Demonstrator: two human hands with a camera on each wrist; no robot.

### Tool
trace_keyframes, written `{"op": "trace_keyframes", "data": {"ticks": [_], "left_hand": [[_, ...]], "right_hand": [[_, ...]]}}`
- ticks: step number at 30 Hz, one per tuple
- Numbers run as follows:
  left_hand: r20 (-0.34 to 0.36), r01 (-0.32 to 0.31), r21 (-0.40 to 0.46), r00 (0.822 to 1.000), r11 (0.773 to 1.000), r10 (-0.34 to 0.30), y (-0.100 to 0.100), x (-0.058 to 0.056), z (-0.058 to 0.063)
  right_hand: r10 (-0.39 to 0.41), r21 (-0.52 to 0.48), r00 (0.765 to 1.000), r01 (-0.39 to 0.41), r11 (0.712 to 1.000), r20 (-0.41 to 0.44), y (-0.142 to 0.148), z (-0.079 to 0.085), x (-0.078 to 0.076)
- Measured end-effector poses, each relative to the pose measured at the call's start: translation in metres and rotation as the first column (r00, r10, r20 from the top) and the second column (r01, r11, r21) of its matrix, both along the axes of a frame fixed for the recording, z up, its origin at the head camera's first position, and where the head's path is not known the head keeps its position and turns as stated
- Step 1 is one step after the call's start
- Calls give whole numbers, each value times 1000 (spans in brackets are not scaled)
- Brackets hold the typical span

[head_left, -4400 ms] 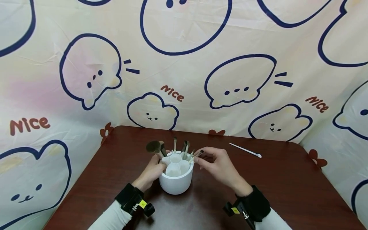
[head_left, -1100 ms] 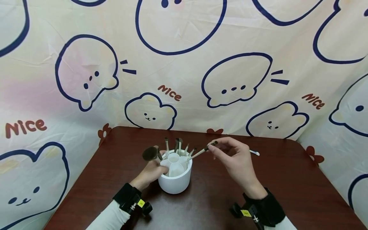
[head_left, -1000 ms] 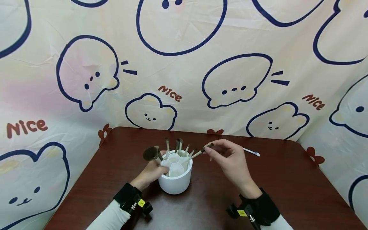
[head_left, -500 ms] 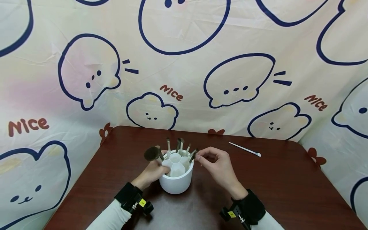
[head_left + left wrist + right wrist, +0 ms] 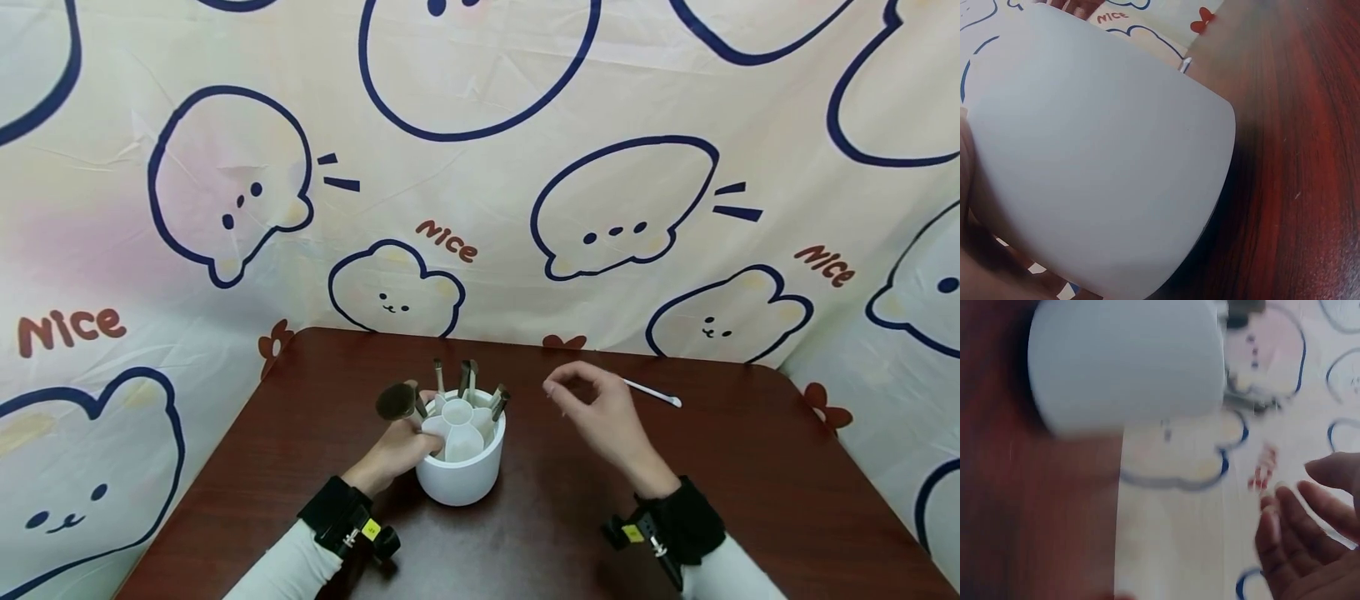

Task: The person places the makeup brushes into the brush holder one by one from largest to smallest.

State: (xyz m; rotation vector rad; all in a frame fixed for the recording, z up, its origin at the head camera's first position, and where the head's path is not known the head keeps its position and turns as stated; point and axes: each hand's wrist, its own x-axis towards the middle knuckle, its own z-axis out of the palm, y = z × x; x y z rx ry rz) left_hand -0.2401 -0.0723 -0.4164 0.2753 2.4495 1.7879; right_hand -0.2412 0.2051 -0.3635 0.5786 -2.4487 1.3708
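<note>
A white round pot (image 5: 459, 485) with a divided insert (image 5: 463, 442) stands on the table. My left hand (image 5: 393, 454) grips its left side, the thumb over the rim. Beside that thumb a large, dark-haired makeup brush (image 5: 395, 402) leans outward. Several smaller makeup brushes (image 5: 469, 375) stand at the back of the pot, and others (image 5: 500, 402) lean at its right rim. My right hand (image 5: 603, 412) hovers to the right of the pot, holding nothing. In the right wrist view its thumb is apart from the loosely bent fingers (image 5: 1300, 525). The left wrist view is mostly filled by the pot's wall (image 5: 1104, 144).
A thin white stick with a rounded end (image 5: 660, 395) lies behind the right hand, partly hidden by it. The dark brown table (image 5: 750, 467) meets a cloth backdrop (image 5: 495, 200) with cartoon prints at the back and sides.
The right hand pinched a makeup brush tilted out over the pot's right rim, then lowered it into the pot. Now it has let go and moved right. The left hand keeps its grip.
</note>
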Motion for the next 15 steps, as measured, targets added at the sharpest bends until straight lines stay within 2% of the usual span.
{"op": "trace_keyframes", "data": {"ticks": [3,5,7,9,11,13,15], "left_hand": [[0,-10,6,1000,1000,10,-2,-8,-12],[6,-16,4,1000,1000,16,-4,-14,-21],[7,-20,-1,1000,1000,20,-5,-20,-31],[4,-13,-1,1000,1000,13,-6,-22,-35],[9,0,2,1000,1000,0,-6,-23,-37],[18,12,8,1000,1000,-12,-6,-23,-38],[31,20,12,999,1000,-21,-5,-22,-39]], "right_hand": [[-91,148,996,91,985,-4,34,-15,-29],[-168,256,985,156,954,25,59,-24,-46],[-246,365,965,197,910,93,83,-35,-60],[-330,470,926,211,857,186,103,-44,-70],[-403,562,871,191,805,280,118,-52,-76],[-453,624,822,160,765,345,128,-58,-80],[-488,662,787,138,737,379,133,-63,-82]]}}
